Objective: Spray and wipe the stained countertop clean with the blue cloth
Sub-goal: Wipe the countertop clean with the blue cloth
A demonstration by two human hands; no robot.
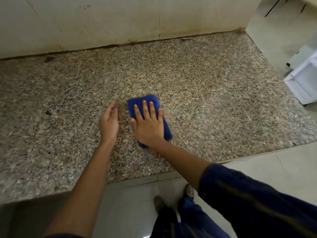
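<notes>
A folded blue cloth (pixel 137 102) lies flat on the speckled granite countertop (pixel 214 93), near its middle. My right hand (pixel 148 123) presses down on the cloth with straight, spread fingers. My left hand (pixel 109 120) hovers just left of the cloth, on edge, fingers relaxed and holding nothing. Brown smears mark the stone between the left hand's fingertips and the cloth. No spray bottle is in view.
A stained cream wall (pixel 120 23) runs along the counter's back edge, with dark grime along the joint (pixel 49 58). A small dark spot (pixel 48 113) sits at the left. A white appliance (pixel 303 81) stands beyond the right edge. Tiled floor and my shoes (pixel 171 198) lie below.
</notes>
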